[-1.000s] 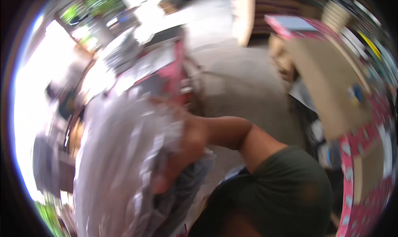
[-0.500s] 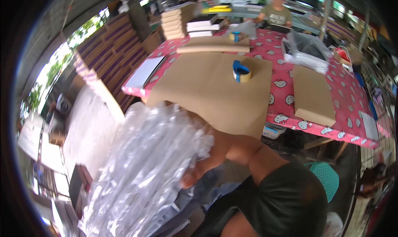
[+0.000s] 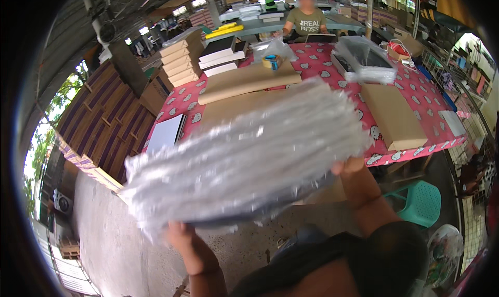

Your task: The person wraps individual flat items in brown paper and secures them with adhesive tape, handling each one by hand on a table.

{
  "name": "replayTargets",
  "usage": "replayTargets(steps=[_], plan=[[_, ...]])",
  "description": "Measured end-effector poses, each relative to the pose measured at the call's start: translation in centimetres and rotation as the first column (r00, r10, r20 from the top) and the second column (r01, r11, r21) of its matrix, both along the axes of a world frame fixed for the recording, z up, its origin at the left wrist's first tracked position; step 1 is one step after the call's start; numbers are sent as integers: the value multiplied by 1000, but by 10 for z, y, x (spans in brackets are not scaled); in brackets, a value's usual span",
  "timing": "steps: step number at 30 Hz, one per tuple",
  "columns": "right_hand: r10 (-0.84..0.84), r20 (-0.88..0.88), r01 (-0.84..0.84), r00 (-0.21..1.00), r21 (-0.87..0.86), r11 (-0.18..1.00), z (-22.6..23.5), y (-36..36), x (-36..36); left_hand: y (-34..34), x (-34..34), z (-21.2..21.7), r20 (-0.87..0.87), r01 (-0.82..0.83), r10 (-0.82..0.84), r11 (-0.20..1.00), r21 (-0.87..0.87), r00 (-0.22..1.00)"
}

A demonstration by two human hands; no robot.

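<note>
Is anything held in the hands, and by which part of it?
A plastic-wrapped bundle, held along its near long edge: the left hand toward its left end, the right hand near its right end.

The bundle (image 3: pixel 254 154) is clear plastic, crinkled and glossy, with bright glints along its ridges. The tablecloth (image 3: pixel 434 107) looks like smooth plastic sheeting with a slight sheen. The roll (image 3: pixel 249 82) is matt brown paper; the box (image 3: pixel 392 117) looks like smooth, matt card. The stool (image 3: pixel 422 203) is moulded plastic, the floor (image 3: pixel 106 229) dull concrete, the sleeve (image 3: pixel 397 250) matt cloth, the bag (image 3: pixel 446 250) shiny, wrinkled plastic.
</note>
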State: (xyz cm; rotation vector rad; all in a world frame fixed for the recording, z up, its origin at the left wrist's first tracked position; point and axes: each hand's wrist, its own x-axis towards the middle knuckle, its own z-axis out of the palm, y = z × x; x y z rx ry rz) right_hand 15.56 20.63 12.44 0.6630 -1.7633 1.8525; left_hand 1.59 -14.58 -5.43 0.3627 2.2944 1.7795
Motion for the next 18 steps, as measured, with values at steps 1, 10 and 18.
replayTargets(steps=[1, 10, 18], plan=[[-38, 20, 39, 999, -56, 998, 1, 1, -14, 8, -28, 22, -70, 19, -17, 1000, 18, 997], [-253, 89, 261, 963, -91, 961, -41, 44, -142, 103, -169, 118, -384, 161, -43, 946, 282, 922], [-283, 225, 315, 932, -121, 941, -37, 35, -155, 106, -187, 100, -266, 24, 10, 992, 123, 964]])
